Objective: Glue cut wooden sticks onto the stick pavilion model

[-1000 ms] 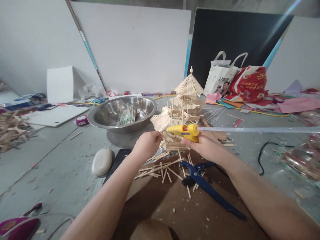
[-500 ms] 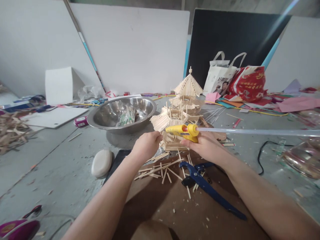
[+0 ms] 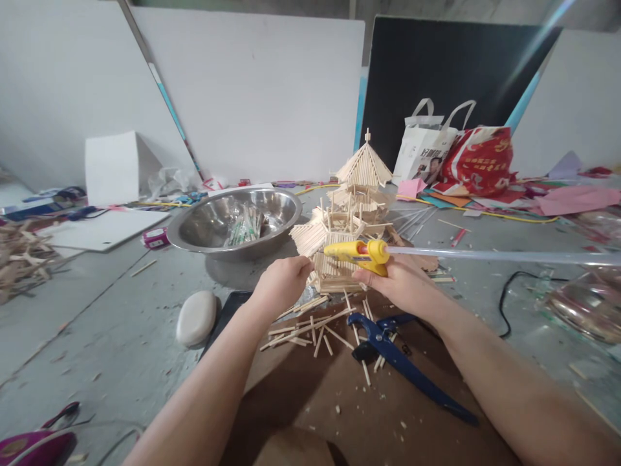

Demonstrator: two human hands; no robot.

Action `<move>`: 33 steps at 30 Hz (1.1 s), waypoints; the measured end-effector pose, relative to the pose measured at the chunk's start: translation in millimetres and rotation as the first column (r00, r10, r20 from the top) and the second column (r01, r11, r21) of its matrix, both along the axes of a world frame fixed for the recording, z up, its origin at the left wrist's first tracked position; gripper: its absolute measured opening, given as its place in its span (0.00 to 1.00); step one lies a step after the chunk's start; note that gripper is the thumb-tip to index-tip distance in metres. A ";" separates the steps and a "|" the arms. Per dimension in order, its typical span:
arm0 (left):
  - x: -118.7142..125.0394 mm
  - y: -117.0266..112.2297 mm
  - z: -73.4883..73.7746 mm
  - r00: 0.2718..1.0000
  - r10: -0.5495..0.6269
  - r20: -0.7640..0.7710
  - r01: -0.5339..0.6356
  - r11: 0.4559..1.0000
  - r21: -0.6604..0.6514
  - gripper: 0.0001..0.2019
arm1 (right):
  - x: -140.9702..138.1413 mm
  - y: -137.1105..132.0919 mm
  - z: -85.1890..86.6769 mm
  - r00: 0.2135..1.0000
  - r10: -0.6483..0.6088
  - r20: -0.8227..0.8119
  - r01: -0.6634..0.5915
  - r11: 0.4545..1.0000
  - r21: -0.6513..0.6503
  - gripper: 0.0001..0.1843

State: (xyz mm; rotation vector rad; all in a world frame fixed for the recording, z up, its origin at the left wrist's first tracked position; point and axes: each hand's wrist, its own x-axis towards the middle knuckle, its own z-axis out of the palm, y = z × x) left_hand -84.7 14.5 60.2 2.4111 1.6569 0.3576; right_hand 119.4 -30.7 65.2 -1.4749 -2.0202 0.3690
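My right hand [image 3: 406, 283] is wrapped round a yellow hot glue gun [image 3: 361, 254], with a long clear glue stick [image 3: 485, 254] running out of its back to the right. The gun's nozzle points left, towards my left hand [image 3: 286, 279]. That hand is closed in a pinch; whatever its fingertips hold is too small to make out. Just behind both hands stands a pagoda model [image 3: 365, 169] built of thin wooden sticks, its lower part partly hidden by the gun. Loose wooden sticks [image 3: 310, 330] and blue-handled cutters [image 3: 412, 372] lie on the brown board [image 3: 301, 388] below.
A steel basin [image 3: 182, 239] with wrapped sticks stands behind my left hand. Left of my forearm lie a white oval case [image 3: 196, 318] and a dark flat object [image 3: 228, 317]. Bags [image 3: 478, 162] and coloured paper sit at the back right; a black cable [image 3: 507, 304] curls at right.
The glue gun and my right hand have shifted very slightly to the right, leaving a little more room between nozzle and left fingertips. The camera view has moved slightly.
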 end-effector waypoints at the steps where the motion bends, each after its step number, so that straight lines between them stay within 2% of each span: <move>1: -0.1 -0.2 0.7 1.000 -0.004 0.003 0.004 1.000 -0.008 0.16 | 0.9 -0.2 -1.0 1.000 -0.010 -0.007 0.010 1.000 0.005 0.24; 9: -6.1 -3.7 3.6 0.999 -0.033 0.007 0.033 0.999 -0.018 0.14 | 6.8 0.6 -2.1 0.998 -0.023 -0.054 0.023 1.000 0.007 0.23; 14: -14.2 -6.0 7.6 1.000 -0.013 0.005 0.014 1.000 -0.019 0.13 | 26.7 3.8 -1.0 0.986 -0.120 -0.115 0.114 0.992 -0.060 0.20; 17: -19.7 -5.1 9.3 0.999 0.020 -0.029 -0.021 1.000 -0.023 0.14 | 46.3 4.9 1.8 0.944 -0.218 -0.248 0.192 0.973 -0.125 0.20; 23: -28.7 0.3 3.8 0.986 0.014 -0.165 -0.022 0.999 -0.046 0.17 | 83.3 11.8 9.5 0.796 -0.379 -0.473 0.364 0.923 -0.127 0.22; 26: -31.4 3.2 -3.9 0.970 -0.032 -0.241 0.012 0.996 -0.084 0.17 | 102.2 25.3 -2.4 0.717 -0.432 -0.547 0.342 0.902 -0.263 0.21; 29: -32.8 5.6 -12.3 0.958 -0.116 -0.262 0.071 0.982 -0.174 0.16 | 121.6 42.0 -25.9 0.653 -0.511 -0.559 0.318 0.855 -0.410 0.18; 33: -32.2 7.1 -19.8 0.951 -0.160 -0.263 0.096 0.966 -0.242 0.15 | 139.0 55.2 -57.0 0.643 -0.565 -0.516 0.275 0.800 -0.534 0.16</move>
